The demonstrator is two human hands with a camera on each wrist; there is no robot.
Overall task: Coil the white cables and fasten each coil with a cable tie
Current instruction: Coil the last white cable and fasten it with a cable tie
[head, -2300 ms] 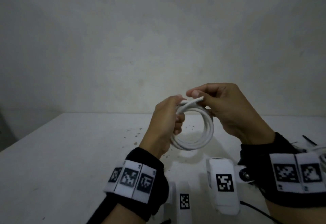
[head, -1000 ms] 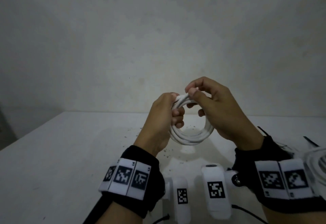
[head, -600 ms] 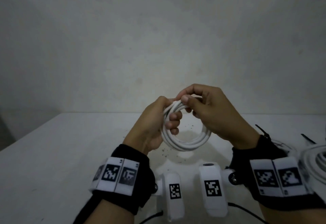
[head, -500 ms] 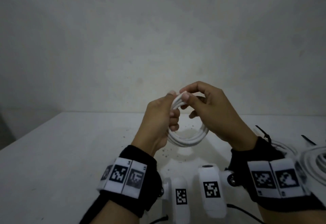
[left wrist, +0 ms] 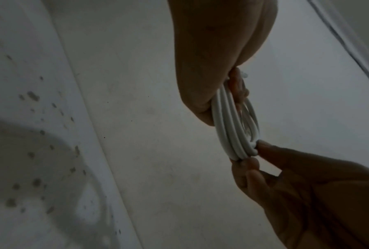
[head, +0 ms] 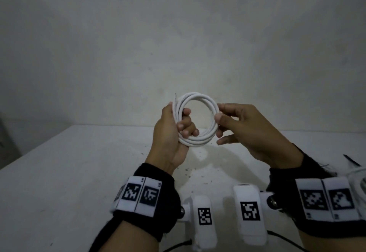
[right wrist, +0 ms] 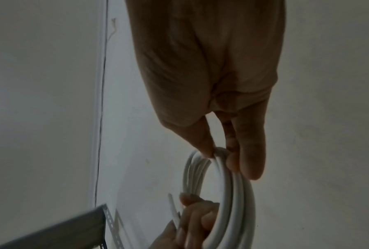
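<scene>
At frame centre, above the worktop [head: 59, 172], the white cable coil [head: 195, 121] now stands opened into a full ring, where half a second earlier both hands bunched its top. The left hand [head: 170, 134] grips its left side; the right hand [head: 247, 130] has shifted to pinch the right edge. No writing is legible.

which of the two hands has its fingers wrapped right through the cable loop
The left hand: its fingers curl through the white cable coil. The right hand only pinches its outer edge.
</scene>
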